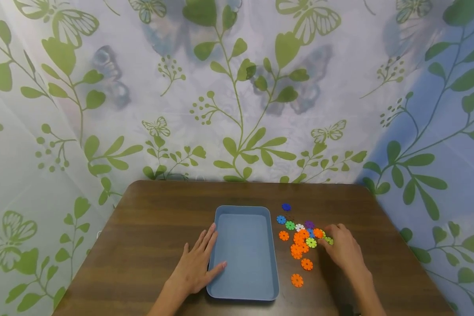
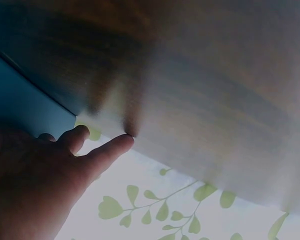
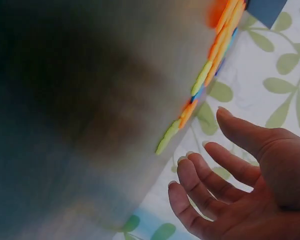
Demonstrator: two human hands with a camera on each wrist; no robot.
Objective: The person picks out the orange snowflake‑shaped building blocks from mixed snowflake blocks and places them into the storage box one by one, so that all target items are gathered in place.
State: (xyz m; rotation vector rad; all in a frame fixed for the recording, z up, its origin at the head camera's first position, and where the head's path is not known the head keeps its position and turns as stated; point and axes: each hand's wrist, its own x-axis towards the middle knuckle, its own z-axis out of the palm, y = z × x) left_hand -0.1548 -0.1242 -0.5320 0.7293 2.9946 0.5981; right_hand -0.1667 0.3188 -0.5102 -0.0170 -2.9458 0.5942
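A blue-grey rectangular tray (image 1: 242,254) lies on the wooden table. At its left edge rests my left hand (image 1: 195,263), fingers spread and thumb reaching over the rim. Right of the tray are several notched plastic discs, many of them orange (image 1: 297,280), with green, blue, purple and white ones among them. My right hand (image 1: 341,245) is at the right end of this cluster, beside a yellow-green disc (image 1: 329,241). In the right wrist view the right hand's fingers (image 3: 190,180) are loosely bent, with nothing visible between them and the thumb.
The brown table (image 1: 150,219) reaches back to a hanging cloth (image 1: 237,87) printed with leaves and butterflies. A dark blue disc (image 1: 286,206) lies farthest back, apart from the cluster. Some orange discs overlap one another.
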